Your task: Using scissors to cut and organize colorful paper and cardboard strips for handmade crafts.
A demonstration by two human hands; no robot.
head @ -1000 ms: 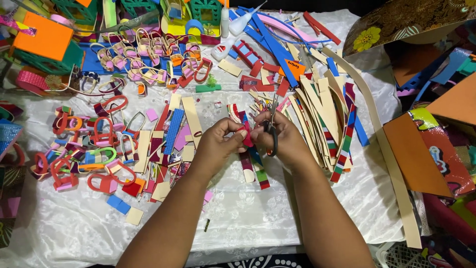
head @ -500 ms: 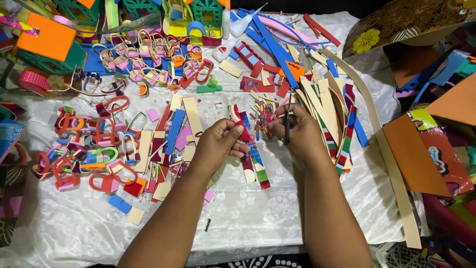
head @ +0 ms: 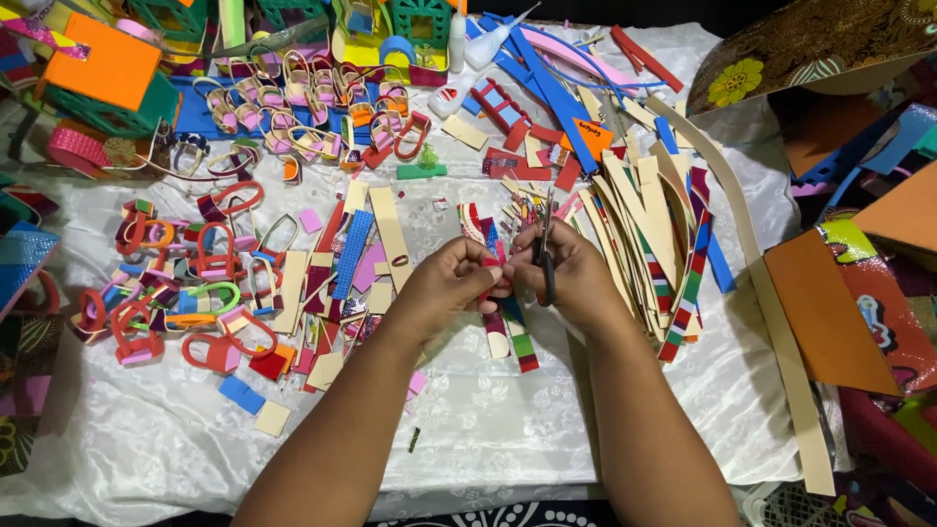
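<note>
My left hand [head: 451, 285] pinches a small red foam piece [head: 491, 262] at the middle of the table. My right hand [head: 574, 275] grips dark-handled scissors [head: 545, 256], blades pointing up and away, close against the red piece. Both hands hover over multicoloured striped foam strips [head: 515, 337] lying on the white cloth [head: 488, 429]. Whether the blades touch the piece is hidden by my fingers.
Looped foam pieces [head: 195, 283] are spread at the left. A fan of tan and striped strips [head: 654, 244] lies right of my hands. Glue bottles [head: 459, 39] and colourful foam models [head: 107, 68] stand at the back. Orange and patterned sheets [head: 830, 312] sit at the right.
My right hand tipped the scissors upright and drew them back in toward the left hand. The left hand stayed in place, holding the red piece.
</note>
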